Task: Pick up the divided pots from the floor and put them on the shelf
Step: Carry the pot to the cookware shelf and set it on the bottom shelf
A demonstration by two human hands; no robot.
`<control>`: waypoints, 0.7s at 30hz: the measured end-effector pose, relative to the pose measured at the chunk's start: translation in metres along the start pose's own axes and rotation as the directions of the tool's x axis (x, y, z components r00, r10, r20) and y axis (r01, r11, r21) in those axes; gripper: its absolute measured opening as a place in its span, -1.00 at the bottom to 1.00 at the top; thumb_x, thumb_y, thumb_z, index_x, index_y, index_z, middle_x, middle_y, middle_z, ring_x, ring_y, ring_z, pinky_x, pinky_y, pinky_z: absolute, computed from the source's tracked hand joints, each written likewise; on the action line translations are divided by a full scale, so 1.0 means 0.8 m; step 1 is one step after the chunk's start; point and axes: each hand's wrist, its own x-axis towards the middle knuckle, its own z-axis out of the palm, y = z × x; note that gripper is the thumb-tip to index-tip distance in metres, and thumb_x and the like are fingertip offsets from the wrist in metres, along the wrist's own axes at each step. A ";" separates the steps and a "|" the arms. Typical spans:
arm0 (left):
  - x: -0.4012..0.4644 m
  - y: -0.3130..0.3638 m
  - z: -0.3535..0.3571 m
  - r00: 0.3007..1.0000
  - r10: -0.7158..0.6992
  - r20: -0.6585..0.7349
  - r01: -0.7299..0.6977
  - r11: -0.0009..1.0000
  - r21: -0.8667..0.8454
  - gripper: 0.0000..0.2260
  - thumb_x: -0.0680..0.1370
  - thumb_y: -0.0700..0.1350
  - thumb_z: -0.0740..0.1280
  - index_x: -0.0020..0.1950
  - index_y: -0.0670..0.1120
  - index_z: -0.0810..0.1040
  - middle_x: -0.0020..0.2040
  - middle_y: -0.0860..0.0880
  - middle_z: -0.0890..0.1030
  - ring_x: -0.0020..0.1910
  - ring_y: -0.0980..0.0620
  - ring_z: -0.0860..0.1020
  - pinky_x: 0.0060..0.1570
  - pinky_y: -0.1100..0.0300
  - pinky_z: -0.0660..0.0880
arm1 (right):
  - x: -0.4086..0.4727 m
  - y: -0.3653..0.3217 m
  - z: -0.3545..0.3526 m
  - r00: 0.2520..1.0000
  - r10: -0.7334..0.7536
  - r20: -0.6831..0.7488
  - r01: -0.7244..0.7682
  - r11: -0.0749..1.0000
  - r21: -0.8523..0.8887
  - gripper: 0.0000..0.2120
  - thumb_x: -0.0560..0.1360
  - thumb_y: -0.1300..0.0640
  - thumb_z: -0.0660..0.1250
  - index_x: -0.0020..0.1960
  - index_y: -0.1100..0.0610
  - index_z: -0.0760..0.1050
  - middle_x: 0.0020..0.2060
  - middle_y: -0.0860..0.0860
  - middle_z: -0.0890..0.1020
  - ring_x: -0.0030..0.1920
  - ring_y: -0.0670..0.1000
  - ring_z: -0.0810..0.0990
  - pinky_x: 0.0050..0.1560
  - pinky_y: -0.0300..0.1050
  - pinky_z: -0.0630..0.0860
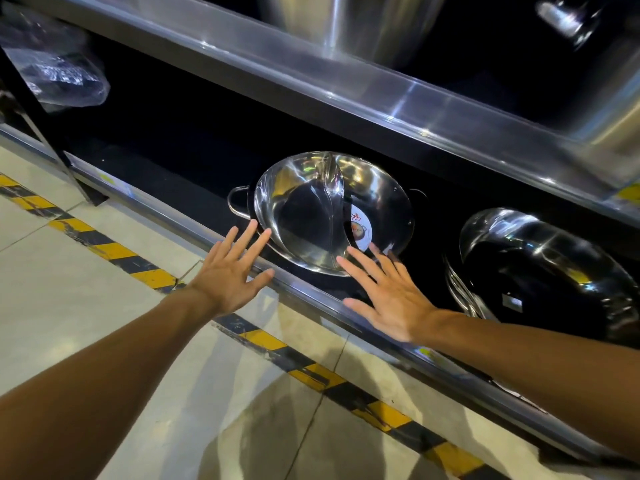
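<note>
A shiny steel divided pot (311,216) with a curved middle partition and a round label rests on the dark bottom shelf (180,188), tilted toward me. Its loop handle sticks out on the left. My left hand (232,268) hovers with fingers spread just left of the pot's rim, over the shelf's steel front edge (304,289). My right hand (388,292) is also spread flat, its fingertips at the pot's lower right rim. Neither hand grips anything.
A stack of steel bowls or pots (540,268) sits on the same shelf to the right. An upper steel shelf (346,81) overhangs. A plastic-wrapped item (55,67) lies at the far left. Yellow-black tape (114,251) runs along the tiled floor.
</note>
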 end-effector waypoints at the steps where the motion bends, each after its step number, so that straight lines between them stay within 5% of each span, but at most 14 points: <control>1: 0.008 0.003 0.001 1.000 -0.006 0.015 0.006 1.000 -0.020 -0.34 0.61 0.26 0.05 0.57 0.18 -0.26 0.61 0.06 -0.26 0.60 -0.07 -0.21 0.56 -0.08 -0.11 | 0.001 0.003 0.000 1.000 0.018 0.005 -0.018 1.000 0.004 -0.32 0.61 -0.36 -0.11 0.63 -0.17 -0.24 0.66 -0.07 -0.11 0.64 0.16 -0.15 0.61 0.18 -0.10; 7: 0.047 0.023 -0.005 0.993 -0.030 0.112 0.038 0.997 -0.070 -0.36 0.60 0.27 0.06 0.59 0.22 -0.18 0.61 0.11 -0.25 0.60 -0.07 -0.17 0.54 -0.07 -0.11 | 0.003 0.020 -0.002 0.983 0.176 0.044 -0.179 0.981 0.076 -0.33 0.60 -0.38 -0.11 0.61 -0.24 -0.27 0.63 -0.20 -0.18 0.61 0.21 0.11 0.59 0.20 -0.06; 9: 0.048 0.027 -0.008 0.993 -0.032 0.115 0.038 0.998 -0.047 -0.36 0.61 0.25 0.07 0.59 0.19 -0.17 0.62 0.10 -0.23 0.60 -0.08 -0.17 0.56 -0.07 -0.12 | 0.007 0.017 -0.006 0.983 0.183 0.022 -0.184 0.979 0.092 -0.33 0.61 -0.36 -0.11 0.64 -0.17 -0.19 0.65 -0.16 -0.12 0.63 0.19 0.03 0.59 0.16 -0.14; 11: 0.041 0.029 -0.013 0.999 -0.007 0.041 0.009 0.999 -0.033 -0.37 0.62 0.21 0.09 0.61 0.13 -0.12 0.64 0.06 -0.15 0.60 -0.10 -0.14 0.56 -0.08 -0.11 | 0.013 0.007 -0.014 0.992 0.114 -0.062 -0.106 0.988 0.109 -0.33 0.63 -0.31 -0.07 0.66 -0.06 -0.05 0.66 -0.08 0.00 0.65 0.08 -0.13 0.58 0.08 -0.20; 16: -0.045 0.021 -0.033 0.991 -0.049 -0.124 0.038 0.995 -0.092 -0.40 0.61 0.09 0.23 0.60 -0.06 0.14 0.61 -0.09 0.14 0.59 -0.18 0.03 0.55 -0.09 0.01 | 0.023 -0.059 -0.046 0.984 -0.078 -0.162 0.121 0.954 0.273 -0.42 0.68 -0.10 0.14 0.62 0.11 0.18 0.61 0.00 0.22 0.64 0.01 0.03 0.62 0.04 -0.05; 21: -0.218 0.010 -0.080 0.954 -0.272 0.126 0.277 0.960 -0.031 -0.33 0.51 0.17 0.15 0.56 -0.11 0.25 0.58 -0.16 0.20 0.56 -0.30 0.09 0.52 -0.17 0.05 | -0.014 -0.161 -0.101 0.998 -0.044 0.047 0.028 0.957 0.290 -0.40 0.65 -0.12 0.16 0.62 0.07 0.17 0.61 0.02 0.19 0.63 0.09 0.04 0.59 0.09 -0.02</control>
